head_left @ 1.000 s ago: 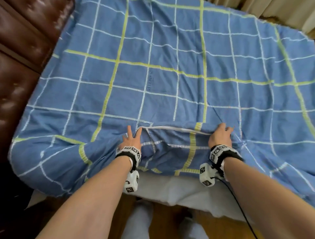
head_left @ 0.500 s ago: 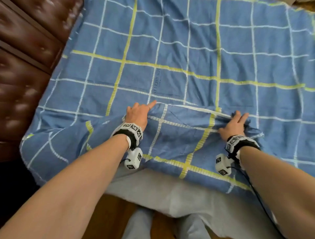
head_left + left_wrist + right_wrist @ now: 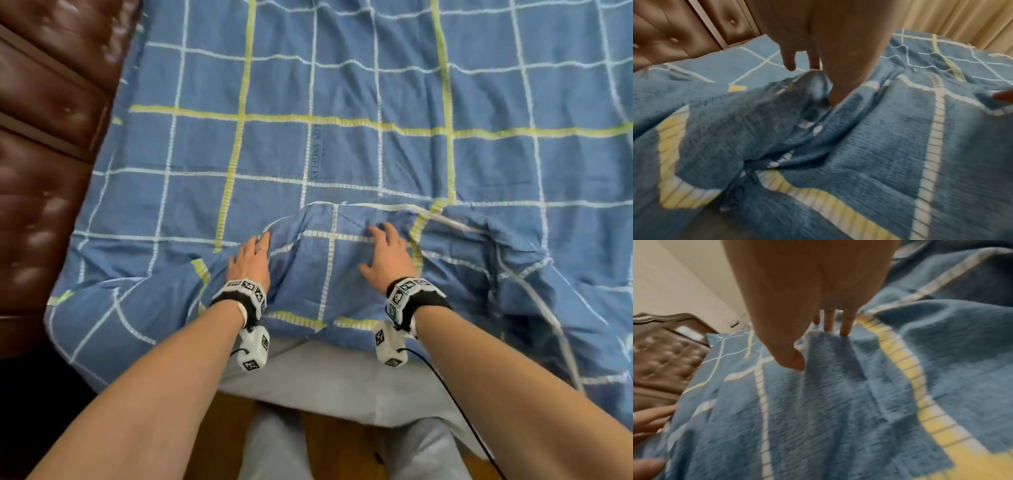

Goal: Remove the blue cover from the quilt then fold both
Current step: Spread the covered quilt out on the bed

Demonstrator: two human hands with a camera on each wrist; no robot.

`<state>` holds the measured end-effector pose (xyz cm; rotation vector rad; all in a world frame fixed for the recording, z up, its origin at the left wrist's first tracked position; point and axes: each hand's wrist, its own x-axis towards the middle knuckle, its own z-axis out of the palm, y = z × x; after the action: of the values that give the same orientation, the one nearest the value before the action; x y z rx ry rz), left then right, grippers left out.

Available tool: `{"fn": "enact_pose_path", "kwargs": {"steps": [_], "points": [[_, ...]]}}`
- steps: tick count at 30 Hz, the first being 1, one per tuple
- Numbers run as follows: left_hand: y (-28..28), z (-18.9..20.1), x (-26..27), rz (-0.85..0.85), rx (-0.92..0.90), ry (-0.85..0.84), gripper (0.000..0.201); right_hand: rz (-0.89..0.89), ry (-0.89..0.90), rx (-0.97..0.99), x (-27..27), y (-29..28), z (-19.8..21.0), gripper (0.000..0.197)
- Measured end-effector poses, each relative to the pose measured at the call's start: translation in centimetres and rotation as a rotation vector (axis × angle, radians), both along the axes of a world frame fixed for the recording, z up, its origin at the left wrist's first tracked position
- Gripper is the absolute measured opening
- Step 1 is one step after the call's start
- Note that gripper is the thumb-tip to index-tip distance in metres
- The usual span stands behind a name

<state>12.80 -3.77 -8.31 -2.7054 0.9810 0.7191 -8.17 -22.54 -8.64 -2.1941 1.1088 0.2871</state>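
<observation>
While the blue cover (image 3: 342, 144) lies spread over the bed, its soft, gridded near edge bunches back — my left hand (image 3: 250, 262) and right hand (image 3: 387, 255) rest flat on the folds, fingers straight and apart. Pale quilt (image 3: 342, 383) shows below.

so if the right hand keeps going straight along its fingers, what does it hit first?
The right hand points away from the person, up the bed. Just past its fingertips lies the pushed-up folded edge of the blue cover, so it would probably meet that ridge first; height is hard to judge.
</observation>
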Motion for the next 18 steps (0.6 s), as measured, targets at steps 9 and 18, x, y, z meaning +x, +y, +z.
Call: {"fn": "enact_pose_path", "kwargs": {"steps": [9,18], "points": [[9.3,0.9,10.5,0.087,-0.159,0.179,0.06,0.107,0.148,0.225,13.5,14.5,1.6,0.046],[19.8,0.3,13.7,0.032,-0.162,0.513,0.068,-0.405,0.111,0.476,20.4,22.2,-2.1,0.068]]}}
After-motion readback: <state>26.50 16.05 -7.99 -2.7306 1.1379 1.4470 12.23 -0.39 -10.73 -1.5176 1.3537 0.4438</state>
